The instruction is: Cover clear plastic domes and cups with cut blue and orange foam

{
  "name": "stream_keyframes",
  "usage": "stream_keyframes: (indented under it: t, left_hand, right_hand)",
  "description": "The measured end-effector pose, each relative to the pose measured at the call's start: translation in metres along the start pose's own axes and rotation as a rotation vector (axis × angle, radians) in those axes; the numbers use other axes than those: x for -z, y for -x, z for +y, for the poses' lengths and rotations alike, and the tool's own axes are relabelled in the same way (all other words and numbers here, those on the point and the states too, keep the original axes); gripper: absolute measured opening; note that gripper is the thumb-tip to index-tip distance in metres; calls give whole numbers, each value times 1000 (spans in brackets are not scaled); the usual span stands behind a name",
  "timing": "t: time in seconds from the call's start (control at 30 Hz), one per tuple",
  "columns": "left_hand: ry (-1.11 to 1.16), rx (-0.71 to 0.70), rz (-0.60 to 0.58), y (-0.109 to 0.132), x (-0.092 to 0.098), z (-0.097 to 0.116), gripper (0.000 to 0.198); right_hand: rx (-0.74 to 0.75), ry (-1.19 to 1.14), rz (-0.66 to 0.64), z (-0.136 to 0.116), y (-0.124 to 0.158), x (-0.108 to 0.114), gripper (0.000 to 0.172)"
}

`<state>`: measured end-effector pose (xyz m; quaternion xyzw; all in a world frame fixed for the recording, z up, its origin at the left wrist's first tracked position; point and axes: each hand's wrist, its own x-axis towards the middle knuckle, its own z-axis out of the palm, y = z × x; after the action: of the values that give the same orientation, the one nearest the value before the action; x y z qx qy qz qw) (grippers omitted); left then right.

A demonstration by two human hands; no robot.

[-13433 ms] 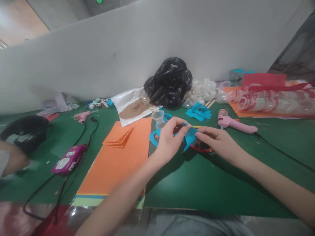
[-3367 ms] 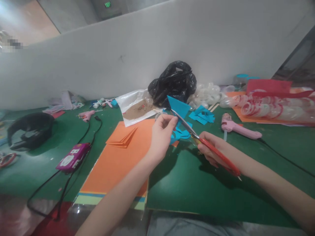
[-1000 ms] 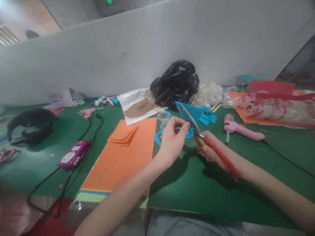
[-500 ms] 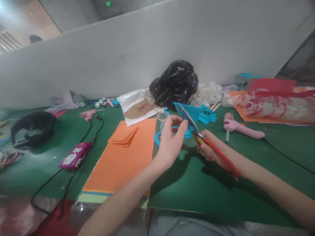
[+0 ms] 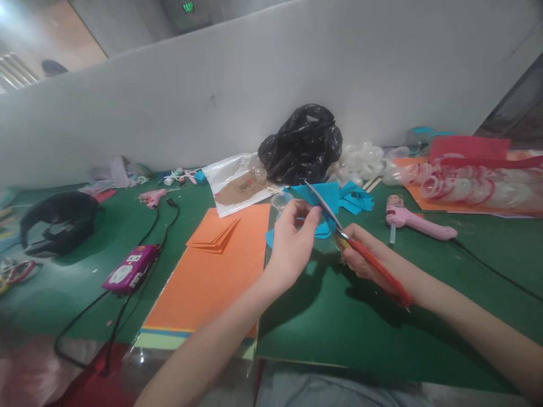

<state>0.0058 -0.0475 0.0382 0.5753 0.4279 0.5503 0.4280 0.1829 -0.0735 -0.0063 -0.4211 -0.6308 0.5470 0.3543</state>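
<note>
The thumb and forefinger of the left hand [image 5: 294, 243] pinch together on the near edge of a blue paper [image 5: 331, 195], the other fingers curling in behind the thumb. The right hand [image 5: 362, 260] is closed around red-handled scissors [image 5: 360, 247], several of its fingertips hidden beneath the grip. The blades lie against the blue paper just beside the left thumb, their tip towards eleven o'clock and the handles trailing back between four and five; how far the blades are parted I cannot tell. The blue paper is held up above the green table [image 5: 305, 345], between the hands and a little ahead of them. Taking it as the centre of the dial, with twelve straight ahead, cut blue pieces [image 5: 355, 198] lie near it at three o'clock, and two pale sticks [image 5: 372, 185] rest just past them. A clear cup [image 5: 280, 199] stands at nine, partly behind the left hand. At eight an orange sheet [image 5: 220, 282] bears a small fanned stack of orange pieces [image 5: 212, 236]. Farther out, a black plastic bag [image 5: 299, 150] slumps at eleven, clear plastic pieces [image 5: 360, 161] heap at one, and a pink glue gun [image 5: 422, 223] lies between three and four. A white bag with brown grains on it [image 5: 240, 188] spreads at nine. Well apart, a purple packet [image 5: 131, 268] sits between eight and nine, and red-rimmed clear cups [image 5: 479, 189] run in rows at three.
</note>
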Motion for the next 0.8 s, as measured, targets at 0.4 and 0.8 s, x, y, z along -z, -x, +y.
stream_keyframes:
  t: [0.4,0.8]
  left_hand:
    - [-66,12,-9,-2,2,0,17]
    - [-38,17,-54,1,-2,1,16]
  right_hand:
    - [-17,70,26,-4,1,0,59]
    - [24,26,1,2,3,0,54]
